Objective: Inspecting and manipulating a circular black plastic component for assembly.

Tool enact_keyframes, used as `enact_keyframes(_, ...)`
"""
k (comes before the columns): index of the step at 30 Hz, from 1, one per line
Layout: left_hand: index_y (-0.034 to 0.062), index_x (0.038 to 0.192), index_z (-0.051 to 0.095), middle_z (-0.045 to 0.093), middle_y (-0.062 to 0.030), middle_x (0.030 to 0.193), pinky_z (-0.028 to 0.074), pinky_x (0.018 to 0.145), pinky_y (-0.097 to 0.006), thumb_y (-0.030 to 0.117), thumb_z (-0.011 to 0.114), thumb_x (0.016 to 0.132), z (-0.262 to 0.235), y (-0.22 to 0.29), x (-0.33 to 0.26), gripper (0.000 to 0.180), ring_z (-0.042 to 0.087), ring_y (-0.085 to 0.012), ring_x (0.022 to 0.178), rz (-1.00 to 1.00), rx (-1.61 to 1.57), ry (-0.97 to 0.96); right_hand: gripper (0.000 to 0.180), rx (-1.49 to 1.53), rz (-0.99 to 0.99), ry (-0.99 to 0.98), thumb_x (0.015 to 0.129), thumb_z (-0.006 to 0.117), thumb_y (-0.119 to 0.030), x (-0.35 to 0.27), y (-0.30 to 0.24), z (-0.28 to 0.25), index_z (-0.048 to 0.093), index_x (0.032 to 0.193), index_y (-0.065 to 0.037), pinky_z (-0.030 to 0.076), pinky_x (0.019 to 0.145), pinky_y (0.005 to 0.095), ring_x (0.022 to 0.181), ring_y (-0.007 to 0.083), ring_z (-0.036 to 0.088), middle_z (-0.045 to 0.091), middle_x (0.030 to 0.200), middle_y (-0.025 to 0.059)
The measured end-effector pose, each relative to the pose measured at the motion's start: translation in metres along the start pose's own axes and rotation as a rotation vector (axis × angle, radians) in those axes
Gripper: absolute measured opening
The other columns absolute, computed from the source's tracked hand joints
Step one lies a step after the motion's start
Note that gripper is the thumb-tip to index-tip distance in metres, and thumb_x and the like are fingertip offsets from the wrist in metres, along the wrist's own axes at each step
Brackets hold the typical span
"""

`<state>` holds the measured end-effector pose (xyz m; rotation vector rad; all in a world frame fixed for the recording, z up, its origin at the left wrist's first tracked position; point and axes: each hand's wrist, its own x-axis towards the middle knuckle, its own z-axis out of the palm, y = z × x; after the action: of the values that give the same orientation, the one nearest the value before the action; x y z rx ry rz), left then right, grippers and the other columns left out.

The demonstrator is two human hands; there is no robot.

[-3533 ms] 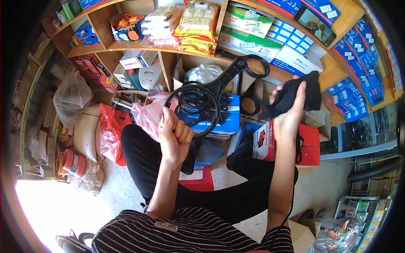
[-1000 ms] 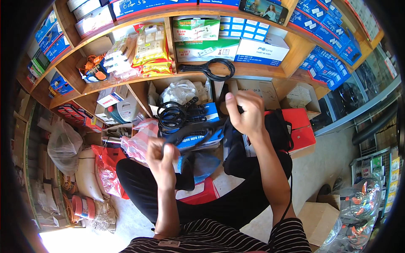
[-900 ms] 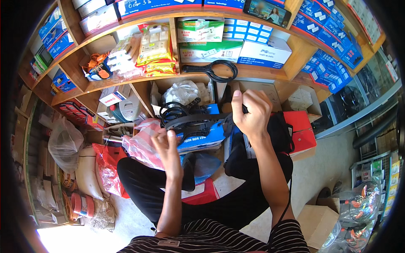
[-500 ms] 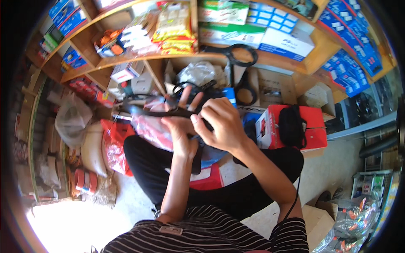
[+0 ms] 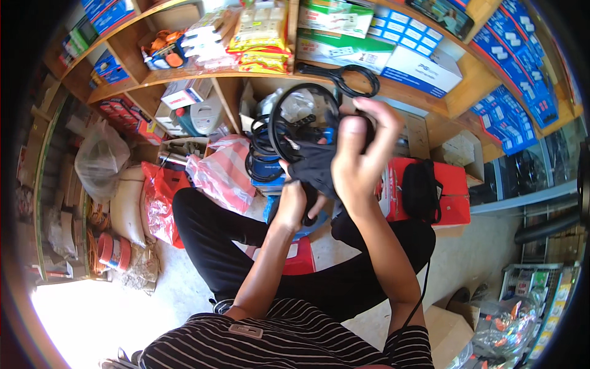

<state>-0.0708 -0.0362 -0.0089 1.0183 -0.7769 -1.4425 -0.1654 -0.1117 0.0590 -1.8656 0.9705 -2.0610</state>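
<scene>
A large black ring (image 5: 275, 129), with black cloth-like material (image 5: 314, 167) gathered at its lower right, is raised in front of the shelf. From below, my left hand (image 5: 292, 204) is closed around the dark lower part of this piece; its exact kind is not clear. My right hand (image 5: 361, 163) is beside the cloth on the right, thumb up and fingers bent, blurred by motion. Dark material shows between its thumb and fingers, but I cannot tell whether it is held or lies behind. Coiled black cable (image 5: 261, 166) shows behind the ring.
A black ring with a handle (image 5: 356, 80) lies on the shelf above. To the right, a black pouch (image 5: 421, 192) rests on a red box (image 5: 453, 184). Plastic bags (image 5: 224, 169) and a pale sack (image 5: 128, 200) stand left. Shelves (image 5: 184, 77) of packaged goods curve across the far side.
The black piece has turned, so its ring now faces me upright. My right hand has moved up and right; my left hand has shifted right and now grips from below.
</scene>
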Motion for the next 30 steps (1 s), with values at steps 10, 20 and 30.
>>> enact_keyframes(10, 0.0019, 0.110, 0.050, 0.058, -0.0066, 0.065, 0.043, 0.044, -0.028, 0.037, 0.031, 0.115, -0.018, -0.001, -0.014, 0.040, 0.056, -0.0137, 0.048, 0.282, 0.096, 0.090, 0.027, -0.122, -0.358, -0.705, 0.094, 0.072, -0.032, -0.013, -0.007, -0.010, 0.067, 0.085, -0.007, 0.049, 0.078, 0.0391, 0.074, 0.0252, 0.062, 0.064, 0.077, 0.0057)
enact_keyframes(20, -0.0040, 0.084, 0.064, 0.073, -0.0144, 0.073, 0.041, 0.039, -0.024, 0.040, 0.053, 0.109, -0.009, 0.039, -0.023, 0.052, 0.056, -0.0103, 0.045, 0.187, 0.270, -0.159, 0.015, -0.152, -0.376, -0.714, 0.090, 0.069, -0.008, 0.019, 0.030, -0.048, 0.065, 0.077, -0.004, 0.047, 0.061, 0.0393, 0.064, 0.0253, 0.059, 0.062, 0.071, 0.0062)
enact_keyframes(30, -0.0024, 0.087, 0.063, 0.063, -0.0067, 0.063, 0.046, 0.045, -0.029, 0.024, 0.055, 0.105, -0.021, -0.010, -0.017, 0.033, 0.061, -0.0142, 0.051, 0.703, 0.656, 0.199, 0.014, 0.062, -0.424, -0.504, 0.087, 0.074, -0.011, -0.032, -0.020, -0.002, 0.064, 0.079, -0.004, 0.048, 0.068, 0.0385, 0.069, 0.0235, 0.060, 0.060, 0.074, 0.0051)
